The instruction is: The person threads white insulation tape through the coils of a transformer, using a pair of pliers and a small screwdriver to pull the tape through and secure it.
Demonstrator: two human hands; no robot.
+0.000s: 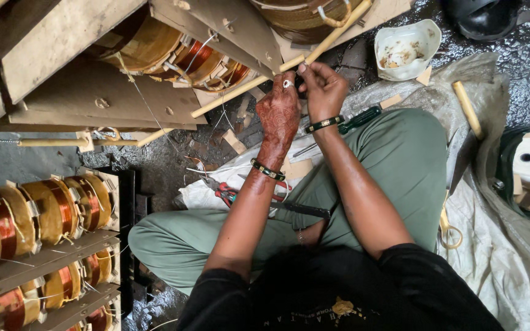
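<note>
Both hands meet far from the body, over the knees. The left hand curls its fingers around a long pale yellow tube that slants up to the right. The right hand pinches the same tube just beside it, fingertips pressed together. A white bowl sits far right on the floor. Copper coils fill the left rack.
</note>
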